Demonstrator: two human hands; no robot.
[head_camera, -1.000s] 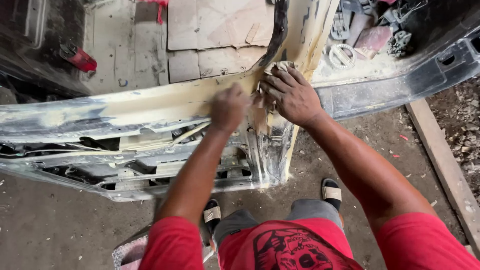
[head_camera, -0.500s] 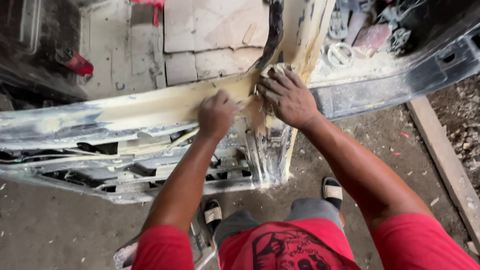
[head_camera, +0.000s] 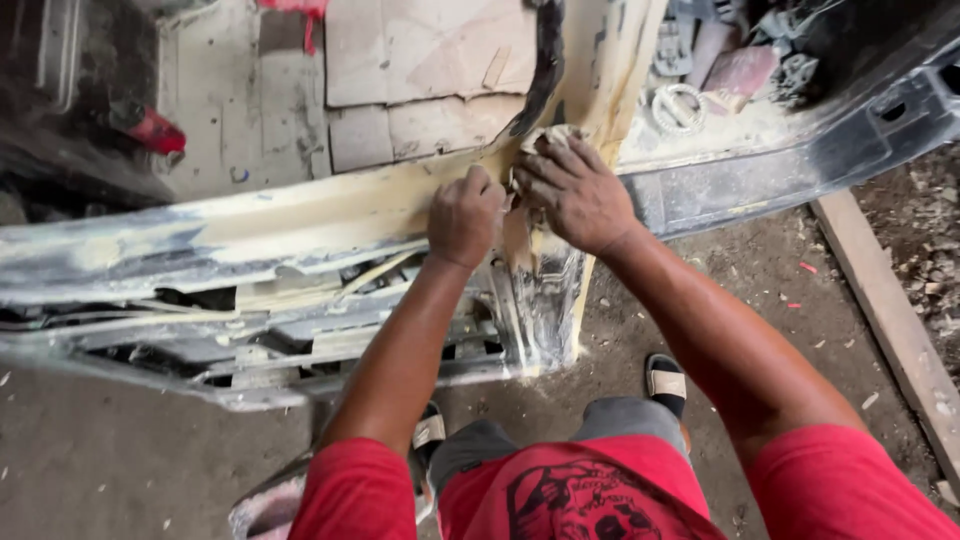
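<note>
Matt filler-coated metal sill (head_camera: 300, 215)
</note>
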